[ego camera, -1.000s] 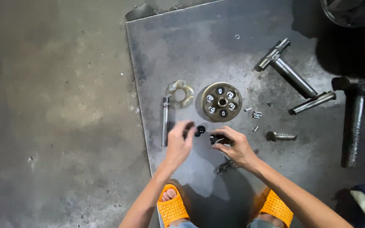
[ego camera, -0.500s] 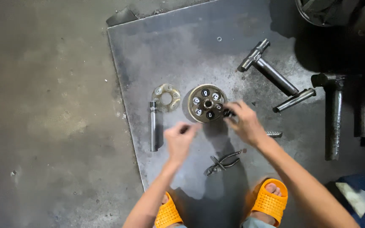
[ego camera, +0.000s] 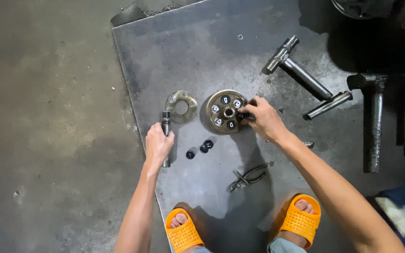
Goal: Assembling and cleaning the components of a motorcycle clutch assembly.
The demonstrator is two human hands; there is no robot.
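Note:
A round toothed metal hub [ego camera: 223, 111] with several holes lies on a grey steel plate [ego camera: 202, 51]. My right hand [ego camera: 262, 118] touches the hub's right rim and pinches a small dark part against it. My left hand [ego camera: 158, 144] grips a long metal rod tool [ego camera: 166, 122] that lies upright on the plate's left side. A flat metal ring plate [ego camera: 181, 106] sits just left of the hub. Three small black rubber pieces [ego camera: 202, 148] lie below the hub, between my hands.
Pliers [ego camera: 247, 177] lie near my feet in orange slippers [ego camera: 299, 221]. A T-shaped socket wrench [ego camera: 297, 68], a shorter rod [ego camera: 328, 105] and a heavy hammer-like tool [ego camera: 374, 119] lie at the right. Bare concrete floor [ego camera: 48, 117] spreads to the left.
My left hand has moved left from the black pieces and taken hold of the rod tool. My right hand stays at the hub's right rim. The view has shifted.

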